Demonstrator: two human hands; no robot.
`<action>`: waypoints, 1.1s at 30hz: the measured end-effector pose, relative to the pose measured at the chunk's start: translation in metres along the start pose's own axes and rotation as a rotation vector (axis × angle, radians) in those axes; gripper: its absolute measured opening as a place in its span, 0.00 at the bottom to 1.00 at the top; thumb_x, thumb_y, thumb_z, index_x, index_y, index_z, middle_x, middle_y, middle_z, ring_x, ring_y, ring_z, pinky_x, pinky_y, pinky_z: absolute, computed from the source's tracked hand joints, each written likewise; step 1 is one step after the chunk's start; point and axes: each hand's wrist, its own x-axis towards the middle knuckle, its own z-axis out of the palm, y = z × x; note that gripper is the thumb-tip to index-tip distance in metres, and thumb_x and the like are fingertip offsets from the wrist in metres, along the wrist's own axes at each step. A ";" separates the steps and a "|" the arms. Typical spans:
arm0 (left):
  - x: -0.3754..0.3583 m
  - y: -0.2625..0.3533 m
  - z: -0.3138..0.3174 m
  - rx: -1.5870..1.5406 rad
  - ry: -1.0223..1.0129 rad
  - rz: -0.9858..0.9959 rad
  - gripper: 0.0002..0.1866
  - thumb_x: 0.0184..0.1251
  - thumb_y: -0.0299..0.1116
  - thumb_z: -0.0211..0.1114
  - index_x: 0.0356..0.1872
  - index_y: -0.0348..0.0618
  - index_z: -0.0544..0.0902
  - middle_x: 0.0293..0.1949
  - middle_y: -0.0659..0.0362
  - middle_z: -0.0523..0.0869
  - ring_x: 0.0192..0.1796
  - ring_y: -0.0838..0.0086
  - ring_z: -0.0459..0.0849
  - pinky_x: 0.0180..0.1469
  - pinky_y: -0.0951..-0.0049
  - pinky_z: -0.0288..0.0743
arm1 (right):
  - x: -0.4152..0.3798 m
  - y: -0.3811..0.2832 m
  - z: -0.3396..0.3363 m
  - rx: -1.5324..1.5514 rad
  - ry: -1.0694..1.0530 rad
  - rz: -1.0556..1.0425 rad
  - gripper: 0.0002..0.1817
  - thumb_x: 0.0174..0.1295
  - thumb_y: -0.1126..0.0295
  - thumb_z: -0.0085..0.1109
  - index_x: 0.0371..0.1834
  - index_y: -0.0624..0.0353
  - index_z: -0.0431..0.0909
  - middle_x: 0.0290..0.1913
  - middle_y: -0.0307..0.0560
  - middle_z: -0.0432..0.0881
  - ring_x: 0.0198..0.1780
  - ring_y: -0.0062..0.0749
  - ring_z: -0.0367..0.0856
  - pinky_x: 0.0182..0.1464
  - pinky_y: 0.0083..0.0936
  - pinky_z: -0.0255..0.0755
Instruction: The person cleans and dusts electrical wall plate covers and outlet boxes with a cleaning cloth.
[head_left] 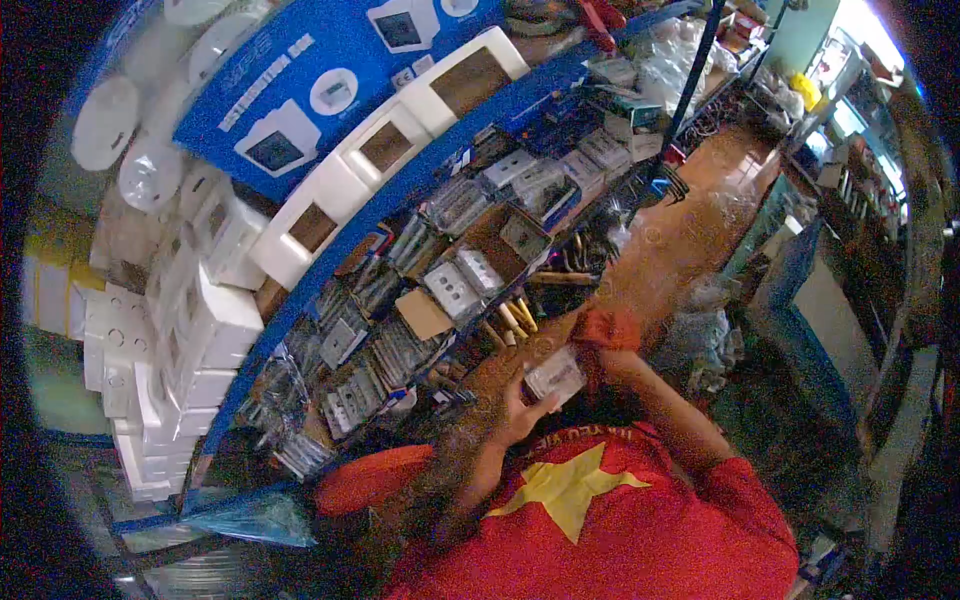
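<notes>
Left hand (523,412) grasping plastic-wrapped packet (556,380). Right hand (604,340) near it, blurred; cannot tell whether clenched or released.

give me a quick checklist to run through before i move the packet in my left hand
1. Packet gripped by the left hand: ok, thumb and fingers are at its edge.
2. Right hand free: cannot tell, it is too blurred.
3. Packet label readable: not ok, no print can be made out.
4. Cardboard box open: ok, its inside shows near the white plates.
5. Packet clear of the white plates: ok, a gap shows between them.
</notes>
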 end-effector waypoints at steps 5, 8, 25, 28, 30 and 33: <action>0.035 -0.021 -0.012 -0.302 -0.033 -0.178 0.27 0.53 0.31 0.66 0.55 0.37 0.69 0.48 0.57 0.77 0.47 0.76 0.76 0.48 0.76 0.71 | 0.033 0.034 -0.011 0.729 -0.207 0.296 0.15 0.61 0.62 0.41 0.47 0.52 0.71 0.42 0.49 0.77 0.41 0.38 0.76 0.42 0.34 0.72; 0.041 -0.023 -0.012 -0.376 0.150 -0.160 0.24 0.54 0.29 0.65 0.52 0.38 0.71 0.46 0.58 0.78 0.45 0.76 0.77 0.45 0.77 0.72 | 0.018 -0.008 -0.011 0.937 -0.044 0.507 0.18 0.60 0.54 0.41 0.44 0.53 0.69 0.33 0.41 0.76 0.31 0.34 0.74 0.35 0.34 0.69; 0.228 -0.168 -0.094 1.262 0.172 0.172 0.24 0.47 0.23 0.61 0.50 0.52 0.77 0.58 0.51 0.65 0.58 0.50 0.65 0.55 0.57 0.66 | -0.014 -0.044 -0.109 1.033 0.148 0.095 0.17 0.59 0.56 0.42 0.38 0.58 0.70 0.34 0.44 0.75 0.36 0.35 0.73 0.39 0.41 0.72; 0.247 -0.180 -0.079 1.506 -0.236 -0.155 0.22 0.45 0.32 0.62 0.47 0.45 0.78 0.59 0.48 0.64 0.61 0.51 0.64 0.61 0.57 0.60 | -0.005 -0.002 -0.124 0.962 0.272 0.076 0.19 0.57 0.55 0.41 0.38 0.61 0.71 0.31 0.46 0.75 0.33 0.38 0.73 0.34 0.45 0.72; 0.263 -0.137 -0.067 1.661 -0.582 -0.272 0.22 0.43 0.38 0.63 0.43 0.41 0.80 0.56 0.46 0.69 0.60 0.53 0.66 0.61 0.58 0.61 | -0.006 0.013 -0.127 1.061 0.398 0.123 0.19 0.59 0.54 0.41 0.38 0.60 0.71 0.28 0.45 0.75 0.30 0.36 0.72 0.31 0.41 0.71; 0.305 -0.181 -0.084 1.503 -0.669 -0.357 0.23 0.40 0.41 0.63 0.38 0.37 0.81 0.47 0.45 0.78 0.53 0.54 0.74 0.53 0.58 0.68 | -0.027 -0.026 -0.113 1.237 0.520 0.220 0.19 0.61 0.52 0.41 0.37 0.57 0.71 0.25 0.42 0.75 0.27 0.32 0.71 0.28 0.33 0.69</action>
